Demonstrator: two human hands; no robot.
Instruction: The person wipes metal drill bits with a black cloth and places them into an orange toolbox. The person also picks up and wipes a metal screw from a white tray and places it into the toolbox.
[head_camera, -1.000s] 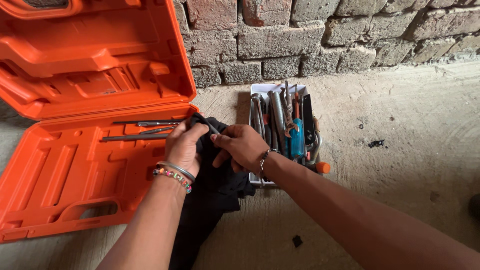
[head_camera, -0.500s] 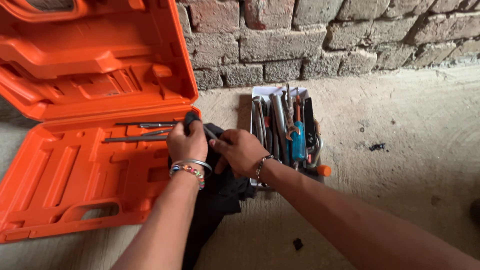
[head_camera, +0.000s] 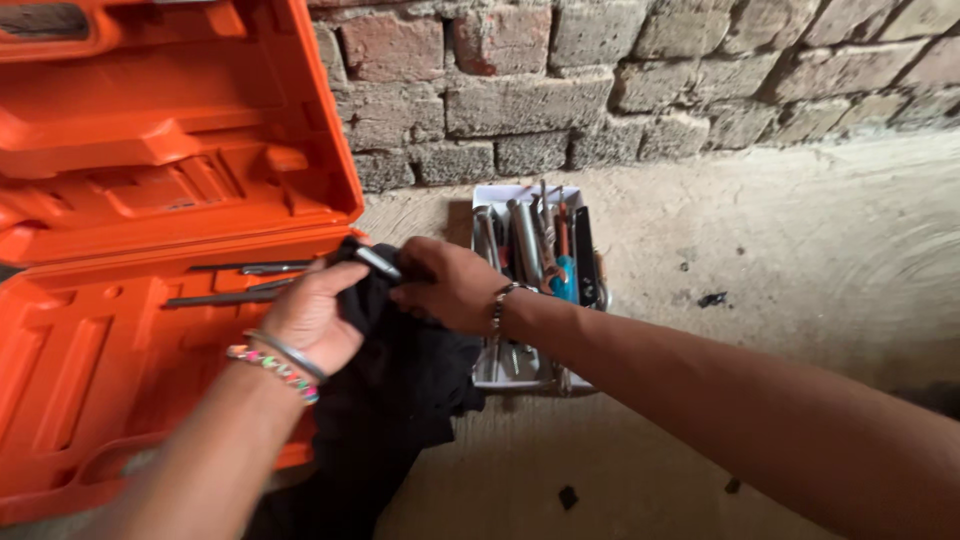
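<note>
Metal rod (head_camera: 377, 263), centre frame: one end wrapped in black cloth (head_camera: 400, 380), so left hand (head_camera: 312, 318) fingers clamp through fabric; right hand (head_camera: 445, 285) fingers pinched on bare end. Orange case (head_camera: 120, 330) open at left, slots exposed; tool tray (head_camera: 505, 368) just right, within reach.

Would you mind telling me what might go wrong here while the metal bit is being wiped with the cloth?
The bit, pinched between left hand and right hand, might slip from the black cloth onto the concrete. The trailing cloth could also snag the crowded tool tray beside it.
</note>
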